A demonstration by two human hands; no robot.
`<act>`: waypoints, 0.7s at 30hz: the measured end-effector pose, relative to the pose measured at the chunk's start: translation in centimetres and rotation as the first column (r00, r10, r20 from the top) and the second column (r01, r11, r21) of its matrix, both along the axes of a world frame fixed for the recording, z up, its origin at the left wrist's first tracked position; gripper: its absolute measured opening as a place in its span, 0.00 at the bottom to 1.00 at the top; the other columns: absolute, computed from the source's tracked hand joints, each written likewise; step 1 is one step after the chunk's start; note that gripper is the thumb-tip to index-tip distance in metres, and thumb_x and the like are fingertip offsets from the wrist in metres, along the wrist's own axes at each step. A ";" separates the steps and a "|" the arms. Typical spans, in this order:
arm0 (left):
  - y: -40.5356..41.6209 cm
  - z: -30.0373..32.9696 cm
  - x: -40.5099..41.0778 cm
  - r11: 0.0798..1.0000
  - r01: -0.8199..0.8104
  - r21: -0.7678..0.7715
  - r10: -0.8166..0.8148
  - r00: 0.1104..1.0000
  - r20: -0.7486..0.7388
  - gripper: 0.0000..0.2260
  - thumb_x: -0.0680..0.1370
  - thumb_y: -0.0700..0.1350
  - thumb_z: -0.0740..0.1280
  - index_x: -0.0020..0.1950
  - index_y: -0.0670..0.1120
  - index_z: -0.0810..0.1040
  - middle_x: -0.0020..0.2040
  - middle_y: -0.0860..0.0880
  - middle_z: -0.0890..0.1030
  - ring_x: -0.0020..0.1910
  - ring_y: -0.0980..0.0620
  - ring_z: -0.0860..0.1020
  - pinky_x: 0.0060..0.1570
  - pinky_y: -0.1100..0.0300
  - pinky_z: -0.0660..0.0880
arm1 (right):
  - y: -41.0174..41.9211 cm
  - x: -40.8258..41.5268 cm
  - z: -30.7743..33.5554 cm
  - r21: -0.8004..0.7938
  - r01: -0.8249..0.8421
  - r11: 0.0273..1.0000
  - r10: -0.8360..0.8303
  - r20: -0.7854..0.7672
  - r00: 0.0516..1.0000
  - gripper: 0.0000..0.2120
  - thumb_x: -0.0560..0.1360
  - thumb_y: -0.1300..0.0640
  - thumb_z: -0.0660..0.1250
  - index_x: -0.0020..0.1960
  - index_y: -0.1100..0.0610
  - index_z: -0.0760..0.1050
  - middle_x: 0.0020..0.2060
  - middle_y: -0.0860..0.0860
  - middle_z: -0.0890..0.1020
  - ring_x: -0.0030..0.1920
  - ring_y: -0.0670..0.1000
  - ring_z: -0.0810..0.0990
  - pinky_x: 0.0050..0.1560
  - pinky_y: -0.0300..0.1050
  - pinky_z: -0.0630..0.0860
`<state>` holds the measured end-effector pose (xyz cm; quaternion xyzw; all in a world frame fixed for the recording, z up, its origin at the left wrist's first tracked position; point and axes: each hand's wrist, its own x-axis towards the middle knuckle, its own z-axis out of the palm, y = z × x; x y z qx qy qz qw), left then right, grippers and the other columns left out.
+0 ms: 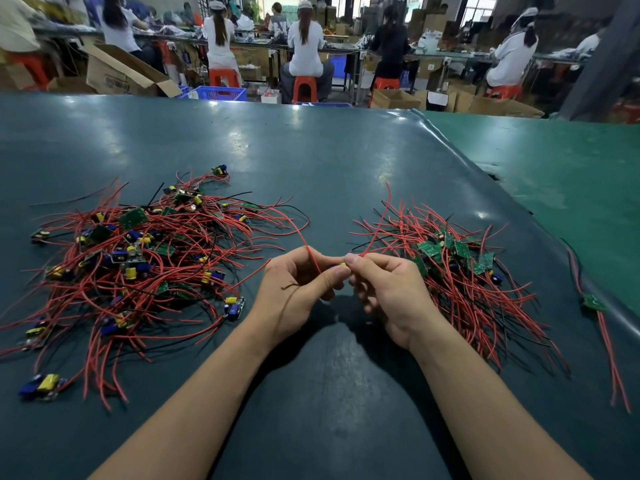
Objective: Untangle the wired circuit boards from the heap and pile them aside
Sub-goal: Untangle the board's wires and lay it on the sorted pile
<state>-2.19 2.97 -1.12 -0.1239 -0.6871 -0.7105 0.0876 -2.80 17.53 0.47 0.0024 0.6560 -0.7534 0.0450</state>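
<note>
Circuit board (341, 266) pinched between left hand (298, 289) and right hand (388, 292), mid-untangle; next, drop it onto pile (460, 271) right of right hand.

Only one print shows: dark lettering on the side of an open cardboard box (119, 76), far beyond the left hand (294, 294), upside down and too blurred to read.

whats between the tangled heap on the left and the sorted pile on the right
In the head view, both hands, left and right, sit between the tangled heap and the sorted pile, pinching one small board whose red wires trail towards both.
</note>
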 end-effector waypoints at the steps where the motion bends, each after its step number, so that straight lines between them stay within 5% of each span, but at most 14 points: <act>1: 0.0 0.0 0.0 1.000 0.003 0.001 -0.003 1.000 -0.005 0.03 0.74 0.37 0.73 0.46 0.41 0.83 0.35 0.45 0.84 0.31 0.52 0.77 0.35 0.62 0.75 | 0.1 -0.1 0.0 0.003 0.027 1.000 -0.027 -0.012 1.000 0.13 0.77 0.59 0.68 0.34 0.55 0.83 0.26 0.48 0.76 0.22 0.44 0.68 0.20 0.33 0.61; 12: -0.1 0.6 0.0 0.989 -0.061 0.138 0.062 0.998 -0.007 0.03 0.73 0.40 0.73 0.43 0.41 0.82 0.33 0.46 0.82 0.30 0.52 0.77 0.35 0.62 0.76 | 2.2 -1.6 0.6 -0.201 0.466 0.861 -0.494 -0.117 0.862 0.11 0.81 0.61 0.63 0.41 0.60 0.80 0.25 0.47 0.76 0.21 0.43 0.68 0.19 0.34 0.63; 21: -0.1 0.7 0.4 0.963 0.041 0.266 -0.034 0.999 -0.028 0.09 0.67 0.39 0.76 0.46 0.44 0.82 0.36 0.51 0.83 0.36 0.56 0.79 0.43 0.65 0.77 | 2.0 -1.4 0.3 -0.164 0.472 0.866 -0.493 -0.135 0.859 0.17 0.81 0.59 0.59 0.34 0.57 0.70 0.19 0.46 0.68 0.18 0.46 0.67 0.18 0.35 0.63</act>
